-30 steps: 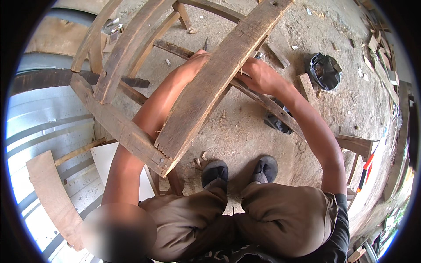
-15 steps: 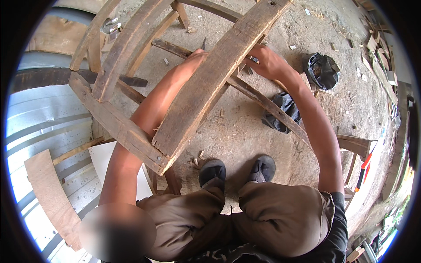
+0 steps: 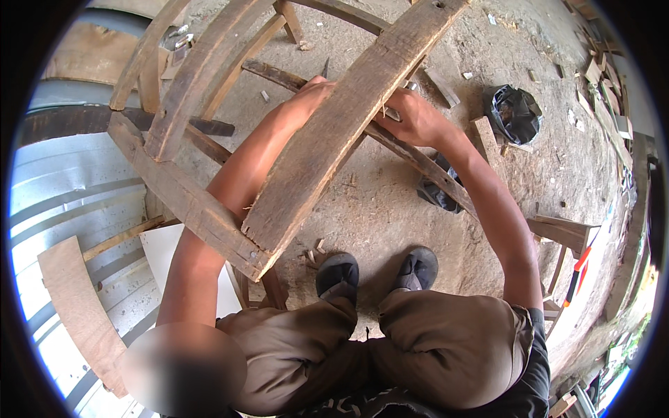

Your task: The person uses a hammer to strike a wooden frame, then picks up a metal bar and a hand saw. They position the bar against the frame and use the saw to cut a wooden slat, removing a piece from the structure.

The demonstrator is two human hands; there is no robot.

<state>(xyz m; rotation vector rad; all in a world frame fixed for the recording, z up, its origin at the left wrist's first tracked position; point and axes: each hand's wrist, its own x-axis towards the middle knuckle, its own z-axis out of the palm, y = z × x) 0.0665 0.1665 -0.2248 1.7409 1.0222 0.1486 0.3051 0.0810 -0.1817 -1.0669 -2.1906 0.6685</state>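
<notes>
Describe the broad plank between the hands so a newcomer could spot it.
Find the weathered wooden frame filling the upper left and middle of the view. Its widest plank slants from the top, right of centre, down leftward, crossing between the left hand and right hand. Unlike the curved, narrower slat to its left, it has a dark hole near its top end.

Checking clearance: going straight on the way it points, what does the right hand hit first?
Likely the wide wooden plank, whose edge lies just ahead of the right hand. Depth is unclear here, so it might pass underneath instead.
</notes>
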